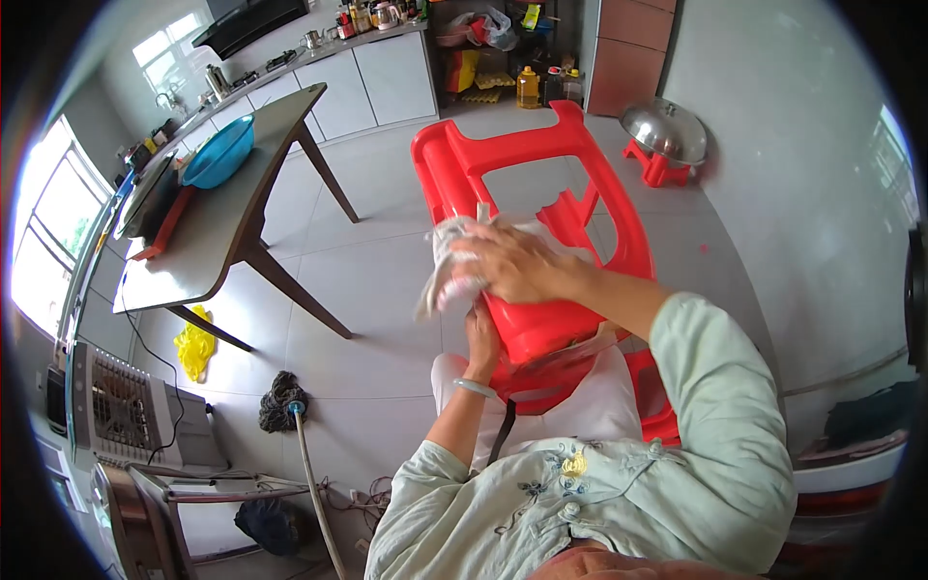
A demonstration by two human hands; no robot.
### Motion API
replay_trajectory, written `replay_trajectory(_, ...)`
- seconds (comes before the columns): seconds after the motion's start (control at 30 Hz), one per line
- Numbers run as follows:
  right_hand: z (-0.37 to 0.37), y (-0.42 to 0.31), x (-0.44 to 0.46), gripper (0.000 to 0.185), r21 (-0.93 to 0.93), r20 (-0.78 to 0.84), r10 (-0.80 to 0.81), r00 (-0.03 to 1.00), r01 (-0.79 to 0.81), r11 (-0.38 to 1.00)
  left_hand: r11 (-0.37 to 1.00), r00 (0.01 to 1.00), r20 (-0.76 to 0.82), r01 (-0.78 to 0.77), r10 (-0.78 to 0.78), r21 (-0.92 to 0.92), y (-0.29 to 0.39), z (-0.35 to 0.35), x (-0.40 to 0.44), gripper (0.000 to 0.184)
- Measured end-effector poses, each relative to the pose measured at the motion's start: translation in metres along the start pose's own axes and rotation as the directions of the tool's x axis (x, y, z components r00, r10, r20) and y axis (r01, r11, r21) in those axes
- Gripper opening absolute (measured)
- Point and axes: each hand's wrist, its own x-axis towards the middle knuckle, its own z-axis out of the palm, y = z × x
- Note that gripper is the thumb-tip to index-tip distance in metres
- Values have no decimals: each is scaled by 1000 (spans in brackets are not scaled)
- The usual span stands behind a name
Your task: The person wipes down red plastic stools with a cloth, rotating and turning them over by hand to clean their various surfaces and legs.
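Note:
A red plastic stool (527,147) lies tipped over in front of me, its near end at my lap and its legs pointing away. My right hand (512,263) presses a crumpled whitish cloth (445,259) against the stool's side, fingers curled over the fabric. Lower down, my left hand (481,338) grips the stool's left edge, with a pale bracelet on that wrist. Part of the cloth hangs over the edge above the left hand. The left fingertips are partly hidden behind the stool.
On the left, a table (232,208) holds a blue basin (220,153). A mop (285,401) and a yellow bag (196,343) are on the floor. A metal-lidded pan (665,130) sits on a small red stool (657,169) by the right wall.

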Motion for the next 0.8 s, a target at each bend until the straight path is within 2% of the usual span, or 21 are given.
replay_trajectory(0.1,13,26,50,33,-110,76,54,996,-45,993,998,999,-4,-37,37,55,-11,1,7,64)
replay_trajectory(0.17,19,45,82,37,-283,255,230,939,-155,947,996,998,-14,-54,55,66,-7,5,6,64)
replay_trajectory(0.2,22,54,93,37,-285,250,230,941,-156,946,995,998,-22,-58,60,80,-7,7,3,65)
replay_trajectory(0.23,24,63,102,38,-269,186,335,924,-280,922,996,995,-51,-90,91,21,-9,12,1,64)
replay_trajectory(0.3,31,81,119,45,-254,82,514,854,-481,839,994,991,-71,-109,111,32,-9,15,-1,64)
replay_trajectory(0.4,35,89,131,48,-299,54,600,798,-561,772,992,990,-79,-110,114,56,-9,12,4,63)
replay_trajectory(0.47,33,83,127,44,-335,78,598,798,-544,770,993,993,-67,-97,102,69,-12,14,5,62)
replay_trajectory(0.53,24,71,111,38,-198,197,374,906,-337,920,976,980,-178,-125,93,-179,-4,23,-2,59)
replay_trajectory(0.57,20,61,98,38,-178,185,265,946,-233,956,977,981,-170,-121,91,-178,-6,20,-4,59)
replay_trajectory(0.67,10,14,49,41,-169,103,16,995,1,986,991,994,-80,-84,76,-106,-22,3,-5,54)
replay_trajectory(0.73,-1,-18,18,36,-169,142,-48,989,72,983,973,973,-8,-230,230,-7,-45,-7,1,47)
replay_trajectory(0.8,3,-40,-19,31,-115,-36,-189,981,184,976,926,935,15,-354,355,132,-51,-10,-4,47)
